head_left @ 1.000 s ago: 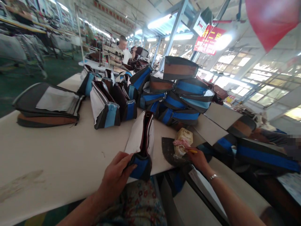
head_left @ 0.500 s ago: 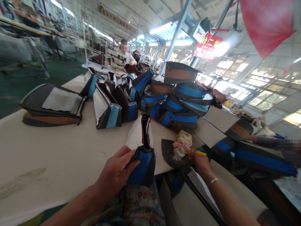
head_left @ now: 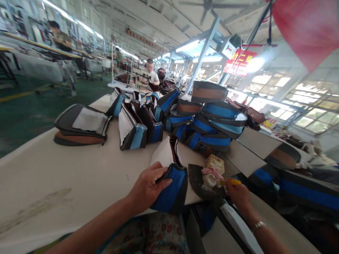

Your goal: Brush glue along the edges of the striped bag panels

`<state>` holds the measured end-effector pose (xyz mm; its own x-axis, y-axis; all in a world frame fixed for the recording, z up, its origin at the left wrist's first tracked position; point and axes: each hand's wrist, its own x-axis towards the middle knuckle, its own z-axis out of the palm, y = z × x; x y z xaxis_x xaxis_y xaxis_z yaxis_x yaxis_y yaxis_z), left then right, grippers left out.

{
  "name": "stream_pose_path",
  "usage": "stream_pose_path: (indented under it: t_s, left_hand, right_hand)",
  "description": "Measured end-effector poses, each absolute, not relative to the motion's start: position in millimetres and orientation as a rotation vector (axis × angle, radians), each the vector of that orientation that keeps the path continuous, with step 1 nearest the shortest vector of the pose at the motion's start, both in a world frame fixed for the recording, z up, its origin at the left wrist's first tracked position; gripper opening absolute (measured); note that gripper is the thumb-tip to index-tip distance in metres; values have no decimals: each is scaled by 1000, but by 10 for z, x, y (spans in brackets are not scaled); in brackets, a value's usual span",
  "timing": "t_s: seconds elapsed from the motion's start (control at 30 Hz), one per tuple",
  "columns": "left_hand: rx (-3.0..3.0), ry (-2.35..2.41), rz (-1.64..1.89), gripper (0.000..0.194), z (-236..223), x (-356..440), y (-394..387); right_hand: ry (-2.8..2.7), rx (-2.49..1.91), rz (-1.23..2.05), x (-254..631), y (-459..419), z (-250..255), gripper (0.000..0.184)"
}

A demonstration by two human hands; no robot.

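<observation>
My left hand (head_left: 150, 181) pinches the near end of a bag (head_left: 171, 192), thumb on its blue and dark grey end panel and fingers at the top edge. The bag's white side faces left, and its dark red lining shows in the open mouth. My right hand (head_left: 238, 194) is closed around a yellow-handled brush (head_left: 235, 182), its tip unclear beside the container. That yellowish plastic container (head_left: 215, 163) lies on a dark grey piece (head_left: 195, 176), a pink cloth (head_left: 212, 172) wrapped around its neck.
Several unfinished bags (head_left: 132, 132) stand behind on the pale table (head_left: 100, 176), with a pile of blue and brown ones (head_left: 214, 139) at the back. Two flat bags (head_left: 82, 123) lie stacked at left. More bag pieces (head_left: 225, 233) lean by my right arm. A person (head_left: 152, 76) sits farther back.
The view has swung left. My left hand has tipped the bag so its blue end shows more, nearer the container. My right hand has drawn the brush slightly back to the right.
</observation>
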<state>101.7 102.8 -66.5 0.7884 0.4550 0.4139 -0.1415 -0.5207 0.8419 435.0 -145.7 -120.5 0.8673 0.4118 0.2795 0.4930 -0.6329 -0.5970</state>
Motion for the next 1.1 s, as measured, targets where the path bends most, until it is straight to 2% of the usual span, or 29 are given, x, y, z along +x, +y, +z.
stream_pose_path:
  t_s: [0.13,0.23,0.33,0.47,0.8,1.0,1.1]
  left_hand:
    - [1941,178,723,20,-629,1073,999]
    - [1913,168,709,16,-595,1132,930]
    - [1904,153,686,12,-562,1189,855]
    - [1883,160,692,11,-555,1229,804]
    - [1836,179,666,12,-572,1206,845]
    - [1775,164,650,13,-600,1229,813]
    - [1723,184,614,13,-604,1207,831]
  right_hand:
    - [-664,-2108,-249,3903,-1289,-473,42]
    - [-808,-1651,-196,3333,-1107,76,33]
    - [-1073,-1526,-186,2781,-921,370,19]
    - [-1496,-1513,-307,2437,-719,369,7]
    - [-1809,-1599,-670,2517,-948,410,14]
    - [-1936,-1538,-479,2515,-849,180,23]
    - [-1931,-1557,-492,2631,-940,125,26]
